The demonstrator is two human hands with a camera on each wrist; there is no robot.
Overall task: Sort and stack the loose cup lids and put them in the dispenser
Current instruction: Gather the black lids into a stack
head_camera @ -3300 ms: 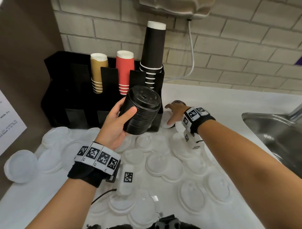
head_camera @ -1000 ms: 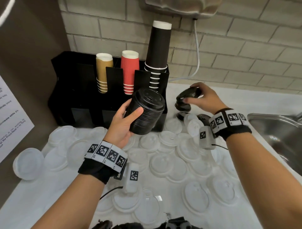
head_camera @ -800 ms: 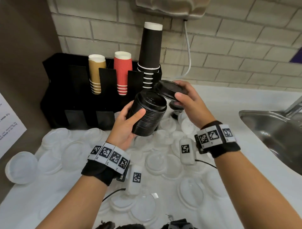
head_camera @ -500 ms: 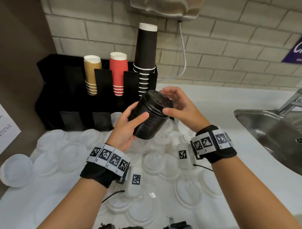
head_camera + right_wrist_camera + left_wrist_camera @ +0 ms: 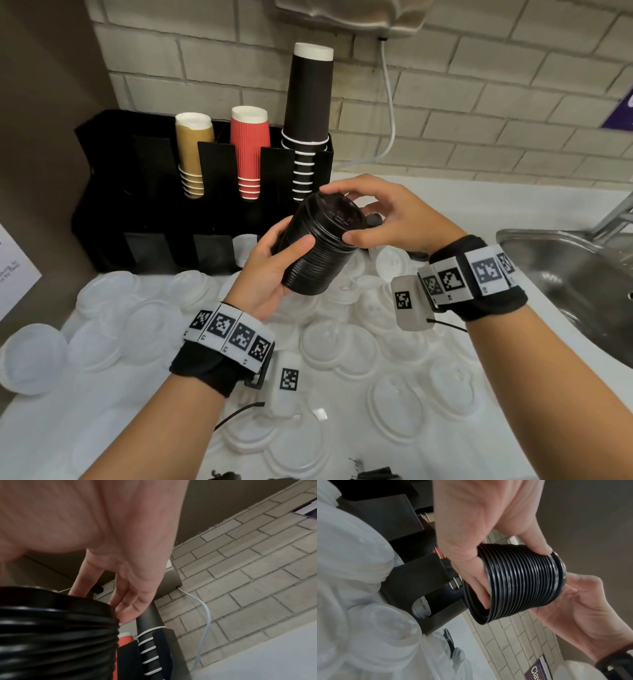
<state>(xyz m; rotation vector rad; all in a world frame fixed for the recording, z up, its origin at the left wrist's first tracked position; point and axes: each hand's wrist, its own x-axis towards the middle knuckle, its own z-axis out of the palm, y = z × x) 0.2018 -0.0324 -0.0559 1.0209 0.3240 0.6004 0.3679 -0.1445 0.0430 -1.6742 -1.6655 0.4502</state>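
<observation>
A tall stack of black lids (image 5: 318, 250) is tilted in the air in front of the black dispenser (image 5: 150, 192). My left hand (image 5: 289, 241) grips the stack's side, thumb in front and fingers behind; the left wrist view shows the ribbed stack (image 5: 522, 580) in that grip. My right hand (image 5: 339, 212) pinches the rim of the top black lid (image 5: 337, 214) between thumb and fingers, and it sits on the stack. In the right wrist view the fingertips (image 5: 123, 615) touch the stack's (image 5: 56, 635) top edge. Many loose white lids (image 5: 339, 346) cover the counter below.
The dispenser holds tan cups (image 5: 191, 154), red cups (image 5: 248, 150) and tall black cups (image 5: 310, 113); a lower slot shows white lids (image 5: 245, 246). Small black lids (image 5: 375, 219) lie behind my right hand. A steel sink (image 5: 565, 274) is at right, a brick wall behind.
My right hand lifted a black lid from the counter beside the dispenser, carried it left and set it on top of the stack. The left hand kept holding the stack.
</observation>
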